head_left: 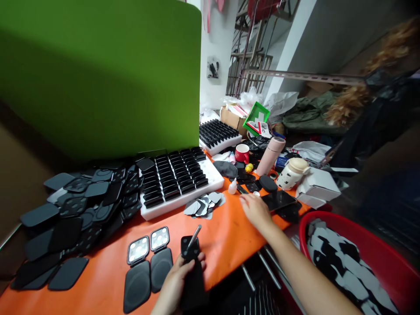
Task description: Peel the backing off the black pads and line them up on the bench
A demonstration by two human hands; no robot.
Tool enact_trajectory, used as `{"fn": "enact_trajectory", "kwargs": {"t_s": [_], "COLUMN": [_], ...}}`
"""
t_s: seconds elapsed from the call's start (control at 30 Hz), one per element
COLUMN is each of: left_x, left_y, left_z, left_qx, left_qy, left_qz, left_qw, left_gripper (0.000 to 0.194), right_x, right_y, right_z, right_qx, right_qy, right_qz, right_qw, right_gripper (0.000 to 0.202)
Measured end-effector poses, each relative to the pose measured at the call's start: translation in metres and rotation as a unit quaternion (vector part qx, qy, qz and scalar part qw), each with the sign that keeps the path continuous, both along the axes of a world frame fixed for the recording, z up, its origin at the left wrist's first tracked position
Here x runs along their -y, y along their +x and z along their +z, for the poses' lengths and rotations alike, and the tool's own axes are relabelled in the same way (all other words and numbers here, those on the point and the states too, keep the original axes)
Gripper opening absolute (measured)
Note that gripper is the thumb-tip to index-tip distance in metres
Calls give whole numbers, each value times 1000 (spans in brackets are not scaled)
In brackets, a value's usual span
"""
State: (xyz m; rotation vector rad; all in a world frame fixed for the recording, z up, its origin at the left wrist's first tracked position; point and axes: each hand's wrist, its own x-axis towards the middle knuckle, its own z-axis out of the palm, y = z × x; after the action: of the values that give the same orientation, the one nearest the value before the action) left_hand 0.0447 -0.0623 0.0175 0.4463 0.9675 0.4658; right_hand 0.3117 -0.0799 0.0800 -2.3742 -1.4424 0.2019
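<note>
My left hand (pixel 180 278) is closed around a black hinged folding piece (pixel 193 280) at the table's front edge. A slim silver rod (pixel 194 236) stands tilted on its upper panel. Out to the right, my right hand (pixel 257 212) rests low over the table, its fingers curled together at the tips; what they hold, if anything, is hidden. Just beyond those fingertips are a dark pen-like stick (pixel 241 188) and a small white dropper bottle (pixel 232 187). Two similar folding pieces lie opened out left of my left hand, one with a pale upper panel (pixel 138 250).
A white foam tray (pixel 215 173) holds rows of black parts; grey-white flat pieces (pixel 204 205) lie before it. Dark plates (pixel 67 273) pile up at left. A phone (pixel 280 200), pink flask (pixel 271 156), red mug (pixel 242 154) and red tub (pixel 303 232) are on the right.
</note>
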Motion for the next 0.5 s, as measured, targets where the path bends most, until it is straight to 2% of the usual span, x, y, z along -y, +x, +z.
{"fn": "enact_trajectory", "kwargs": {"t_s": [0.1, 0.17, 0.27, 0.33, 0.4, 0.47, 0.5], "left_x": [-1, -1, 0, 2, 6, 11, 13], "left_y": [-1, -1, -2, -3, -5, -11, -16], "left_z": [4, 6, 9, 13, 21, 33, 39], "left_qx": [-1, -7, -8, -2, 1, 7, 14], "left_qy": [4, 2, 1, 10, 23, 23, 17], "left_qz": [-4, 0, 9, 13, 11, 0, -11], "left_qw": [1000, 1000, 1000, 1000, 1000, 1000, 1000], "left_gripper": [40, 39, 38, 35, 34, 38, 42], "right_x": [-10, -17, -20, -9, 14, 43, 57], "right_y": [38, 49, 55, 60, 62, 51, 37], "right_z": [-20, -28, -28, -22, -16, -14, -16], "right_qx": [35, 46, 50, 36, 7, -38, -67], "right_qy": [-19, -29, -33, -37, -46, -54, -58], "right_qz": [-69, -91, -122, -144, -160, -159, -149], "right_qw": [997, 994, 991, 988, 986, 985, 985], "right_gripper": [36, 34, 32, 35, 39, 40, 38]}}
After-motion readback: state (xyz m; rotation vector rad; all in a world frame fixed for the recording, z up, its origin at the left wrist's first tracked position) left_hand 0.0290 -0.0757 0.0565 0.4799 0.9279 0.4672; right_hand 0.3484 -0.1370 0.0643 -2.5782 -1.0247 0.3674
